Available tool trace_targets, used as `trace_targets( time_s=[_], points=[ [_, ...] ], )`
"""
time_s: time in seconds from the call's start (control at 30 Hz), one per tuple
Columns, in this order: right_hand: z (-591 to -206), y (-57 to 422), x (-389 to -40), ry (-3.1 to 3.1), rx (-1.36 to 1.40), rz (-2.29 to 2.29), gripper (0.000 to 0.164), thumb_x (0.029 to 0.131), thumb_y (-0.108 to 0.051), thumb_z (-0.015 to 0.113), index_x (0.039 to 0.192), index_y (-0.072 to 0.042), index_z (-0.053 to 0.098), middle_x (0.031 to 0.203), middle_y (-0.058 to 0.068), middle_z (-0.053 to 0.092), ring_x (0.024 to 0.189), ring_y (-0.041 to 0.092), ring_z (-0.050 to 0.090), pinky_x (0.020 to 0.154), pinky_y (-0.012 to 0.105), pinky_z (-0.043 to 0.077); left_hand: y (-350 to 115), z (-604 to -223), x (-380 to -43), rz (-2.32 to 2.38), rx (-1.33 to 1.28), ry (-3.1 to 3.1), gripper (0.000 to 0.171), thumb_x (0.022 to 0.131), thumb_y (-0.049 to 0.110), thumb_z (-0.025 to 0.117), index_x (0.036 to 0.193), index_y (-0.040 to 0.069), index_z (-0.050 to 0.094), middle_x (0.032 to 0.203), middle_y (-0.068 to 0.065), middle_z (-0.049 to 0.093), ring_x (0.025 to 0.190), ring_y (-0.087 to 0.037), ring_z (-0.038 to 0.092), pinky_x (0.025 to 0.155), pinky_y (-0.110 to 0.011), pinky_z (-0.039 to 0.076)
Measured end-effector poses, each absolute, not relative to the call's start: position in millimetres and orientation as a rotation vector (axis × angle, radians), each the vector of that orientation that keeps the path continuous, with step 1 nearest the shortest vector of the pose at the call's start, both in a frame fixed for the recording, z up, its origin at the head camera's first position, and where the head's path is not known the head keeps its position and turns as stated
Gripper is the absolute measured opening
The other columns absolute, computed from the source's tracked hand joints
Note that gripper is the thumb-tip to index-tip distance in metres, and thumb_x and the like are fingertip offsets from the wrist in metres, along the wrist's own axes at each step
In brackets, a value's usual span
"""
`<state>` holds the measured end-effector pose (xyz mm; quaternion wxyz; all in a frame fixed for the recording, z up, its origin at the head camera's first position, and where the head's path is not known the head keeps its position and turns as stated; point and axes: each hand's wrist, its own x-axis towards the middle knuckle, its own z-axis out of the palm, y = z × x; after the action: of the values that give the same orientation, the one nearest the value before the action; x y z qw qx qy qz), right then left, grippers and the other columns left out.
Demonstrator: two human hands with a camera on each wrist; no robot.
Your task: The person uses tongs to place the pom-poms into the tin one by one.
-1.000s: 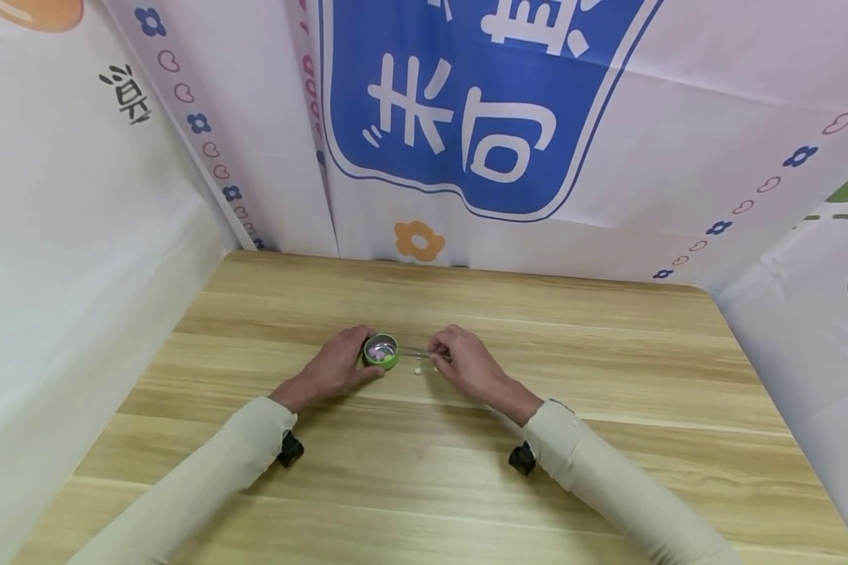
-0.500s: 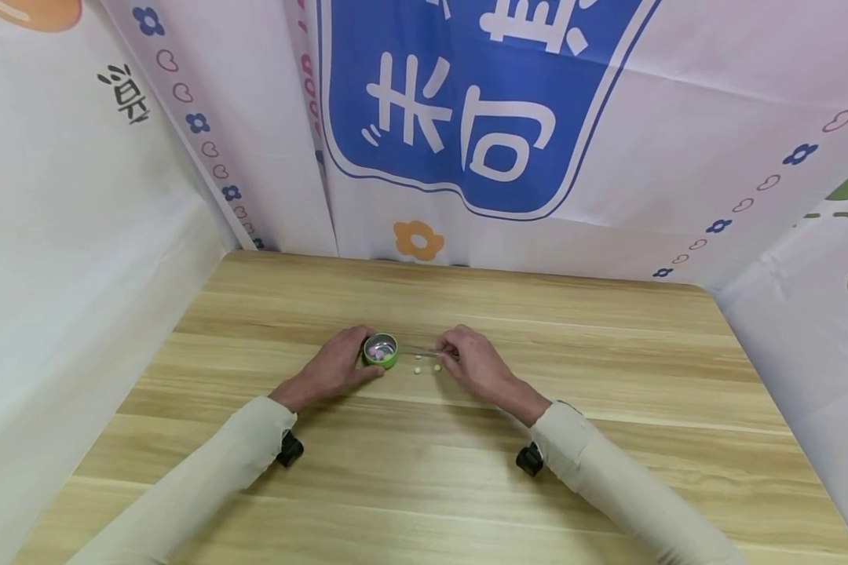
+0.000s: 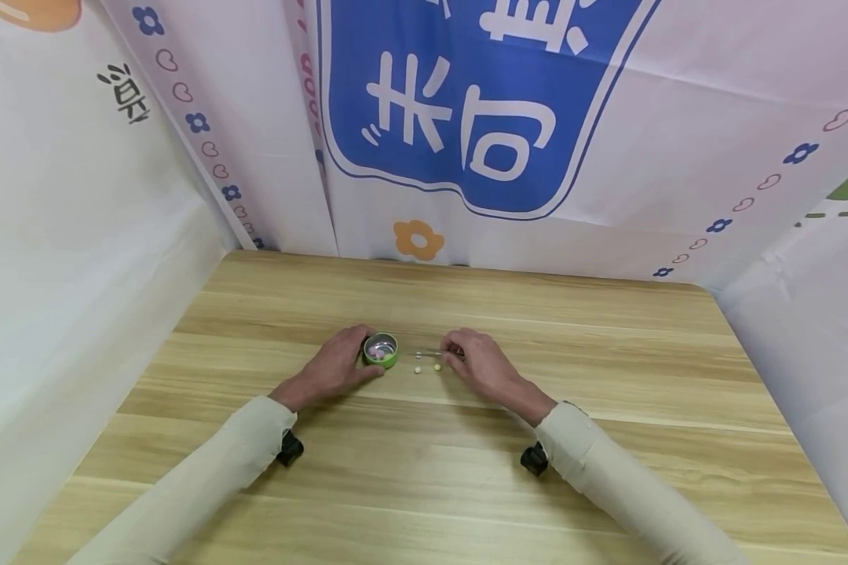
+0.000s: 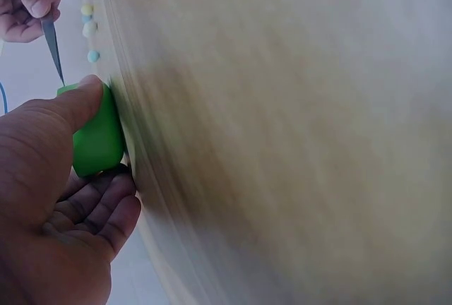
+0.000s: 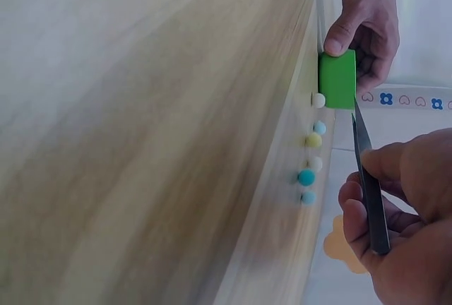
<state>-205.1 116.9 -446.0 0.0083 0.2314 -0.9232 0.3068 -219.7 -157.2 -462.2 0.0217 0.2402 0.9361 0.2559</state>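
Observation:
My left hand (image 3: 334, 362) holds a small round green tin (image 3: 382, 361) upright on the table, thumb on the near side. Silvery inside, the tin contains a few pink and green pieces. To its right, my right hand (image 3: 482, 362) pinches dark metal tweezers (image 5: 373, 206) that point at the tin. In the right wrist view the tweezer tips (image 5: 357, 111) appear by the tin's rim, with no ball visible between them. Several small balls lie on the table between the hands, among them a yellow ball (image 5: 313, 139), a teal ball (image 5: 306, 177) and a white ball (image 5: 318, 100).
The wood-grain table (image 3: 410, 479) is bordered by a printed cloth (image 3: 572, 243) at the back and white cloth (image 3: 78, 259) at the left. Dark wrist cameras (image 3: 534, 459) hang below both sleeves.
My right hand has shifted a little to the right with the tweezers, away from the tin, uncovering a yellow ball. My left hand and the tin have stayed in place.

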Motion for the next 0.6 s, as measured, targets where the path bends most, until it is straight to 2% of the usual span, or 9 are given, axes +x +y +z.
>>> trace_targets(
  time_s=[0.6],
  points=[
    [-452, 129, -206, -2.916, 0.665, 0.949, 0.010, 0.092, -0.006, 0.067, 0.102, -0.005, 0.071, 0.098, 0.006, 0.068, 0.089, 0.018, 0.065, 0.079, 0.033, 0.056, -160, -463, -221, 0.791, 0.744, 2.893, 0.056, 0.084, 0.028, 0.079, 0.125, 0.000, 0.054, 0.115, -0.012, 0.063, 0.108, -0.027, 0.060, 0.093, -0.045, 0.051]
  ],
)
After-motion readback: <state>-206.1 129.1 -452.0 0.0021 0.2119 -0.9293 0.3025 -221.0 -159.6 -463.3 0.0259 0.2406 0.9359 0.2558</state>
